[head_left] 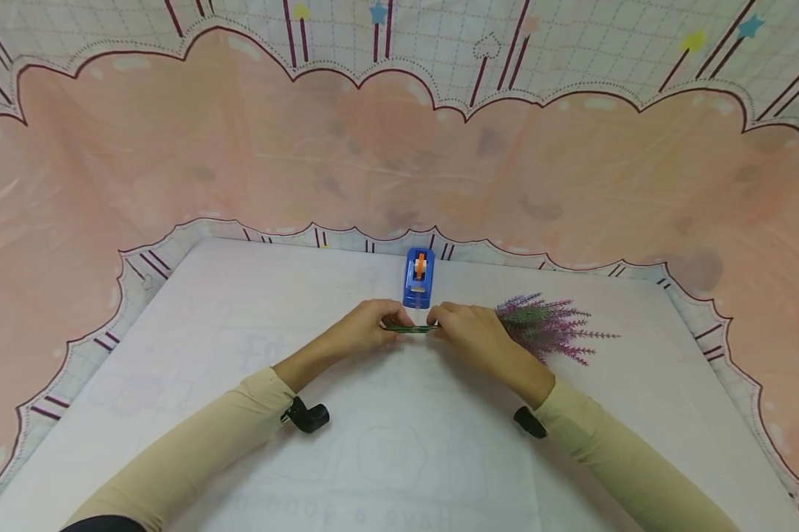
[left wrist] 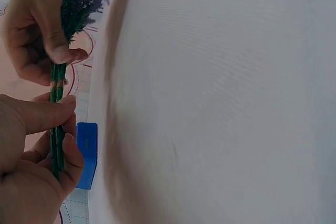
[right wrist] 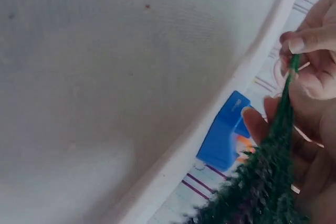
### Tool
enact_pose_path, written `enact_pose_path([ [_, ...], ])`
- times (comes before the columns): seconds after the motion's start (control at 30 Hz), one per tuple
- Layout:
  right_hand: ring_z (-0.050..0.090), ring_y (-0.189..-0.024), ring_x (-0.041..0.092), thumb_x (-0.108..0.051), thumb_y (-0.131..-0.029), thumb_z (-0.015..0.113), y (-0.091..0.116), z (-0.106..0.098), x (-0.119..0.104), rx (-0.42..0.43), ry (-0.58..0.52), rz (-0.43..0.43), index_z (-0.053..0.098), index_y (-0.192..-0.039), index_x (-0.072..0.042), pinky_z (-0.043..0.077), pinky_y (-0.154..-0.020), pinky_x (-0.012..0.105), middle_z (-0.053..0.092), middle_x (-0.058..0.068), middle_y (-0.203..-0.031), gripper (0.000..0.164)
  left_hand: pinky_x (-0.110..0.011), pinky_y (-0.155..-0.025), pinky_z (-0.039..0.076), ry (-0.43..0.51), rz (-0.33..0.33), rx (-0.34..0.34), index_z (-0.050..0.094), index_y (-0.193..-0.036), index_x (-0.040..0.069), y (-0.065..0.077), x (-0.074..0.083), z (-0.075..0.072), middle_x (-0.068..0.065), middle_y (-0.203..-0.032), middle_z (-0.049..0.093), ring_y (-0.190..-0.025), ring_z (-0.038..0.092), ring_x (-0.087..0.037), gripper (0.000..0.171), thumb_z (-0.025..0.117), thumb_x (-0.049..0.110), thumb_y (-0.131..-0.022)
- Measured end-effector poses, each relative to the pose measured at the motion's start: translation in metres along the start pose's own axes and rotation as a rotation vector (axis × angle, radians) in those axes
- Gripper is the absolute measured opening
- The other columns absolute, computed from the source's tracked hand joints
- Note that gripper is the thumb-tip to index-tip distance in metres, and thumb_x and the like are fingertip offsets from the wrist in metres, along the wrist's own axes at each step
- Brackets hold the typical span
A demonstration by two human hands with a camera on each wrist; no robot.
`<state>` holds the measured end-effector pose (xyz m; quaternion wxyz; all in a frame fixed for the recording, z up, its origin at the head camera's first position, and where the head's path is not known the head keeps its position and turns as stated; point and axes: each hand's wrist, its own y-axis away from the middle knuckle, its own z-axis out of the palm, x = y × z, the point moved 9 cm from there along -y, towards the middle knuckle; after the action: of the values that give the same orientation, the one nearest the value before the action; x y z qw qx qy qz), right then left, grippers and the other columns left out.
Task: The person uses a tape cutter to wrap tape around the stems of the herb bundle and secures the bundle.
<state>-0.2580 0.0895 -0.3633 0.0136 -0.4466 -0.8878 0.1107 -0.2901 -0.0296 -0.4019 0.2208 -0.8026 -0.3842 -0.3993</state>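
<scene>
A bunch of artificial lavender [head_left: 554, 326] with purple flower heads and green stems is held level above the table, its heads to the right. Near the stem ends my left hand [head_left: 368, 326] pinches the bunch between thumb and fingers. My right hand [head_left: 474, 338] grips it closer to the flower heads, with the thumb against the stems [left wrist: 58, 74]. In the left wrist view, a pale brownish band [left wrist: 56, 84] crosses the stems between the two hands. Just beyond the hands is a blue tape dispenser [head_left: 418, 278] with an orange hub.
A white cloth covers the table [head_left: 373, 458], with faint print showing through. Behind it hangs a pink and white patterned curtain [head_left: 293, 155]. Black straps or mounts [head_left: 309, 416] sit at both wrists below the beige sleeves [head_left: 207, 436].
</scene>
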Motion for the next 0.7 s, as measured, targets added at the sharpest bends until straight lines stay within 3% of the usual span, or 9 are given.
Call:
enact_pose_path([
  [0.13,0.065,-0.070,0.014,-0.020,-0.089,0.080,-0.002,0.004,0.002,-0.024,-0.004,0.030,0.073,-0.103,-0.013,0.052,-0.057,0.033,0.073,0.000,-0.091,0.016,-0.032,-0.082,0.052,-0.033,0.034,0.015,0.073,-0.098,0.008,0.000,0.002,0.000,-0.003,-0.098,0.069,-0.091,0.064,-0.015,0.020,0.071,-0.008,-0.086],
  [0.33,0.063,-0.064,0.016,-0.021,-0.087,0.082,-0.002,0.001,0.002,0.039,0.029,0.017,0.072,-0.089,-0.017,0.049,-0.052,0.034,0.070,-0.004,-0.082,0.011,-0.031,-0.081,0.052,-0.052,0.051,0.031,0.078,-0.102,0.007,0.000,0.002,-0.004,-0.001,-0.095,0.069,-0.089,0.062,-0.014,0.020,0.073,-0.005,-0.087],
  [0.57,0.057,-0.061,0.012,-0.024,-0.088,0.081,-0.001,0.003,0.002,0.065,0.049,-0.002,0.080,-0.097,-0.017,0.048,-0.051,0.032,0.059,-0.002,-0.083,0.011,-0.030,-0.080,0.050,-0.085,0.053,0.039,0.078,-0.105,0.006,-0.001,0.001,-0.009,-0.003,-0.091,0.069,-0.086,0.060,-0.013,0.020,0.073,-0.003,-0.088],
  [0.7,0.060,-0.063,0.014,-0.022,-0.090,0.079,-0.002,0.001,0.001,0.080,0.053,-0.009,0.081,-0.098,-0.017,0.050,-0.052,0.032,0.062,-0.002,-0.082,0.009,-0.030,-0.078,0.049,-0.079,0.033,0.047,0.076,-0.105,0.007,-0.002,-0.002,-0.010,-0.006,-0.089,0.070,-0.082,0.060,-0.014,0.017,0.071,-0.001,-0.091],
])
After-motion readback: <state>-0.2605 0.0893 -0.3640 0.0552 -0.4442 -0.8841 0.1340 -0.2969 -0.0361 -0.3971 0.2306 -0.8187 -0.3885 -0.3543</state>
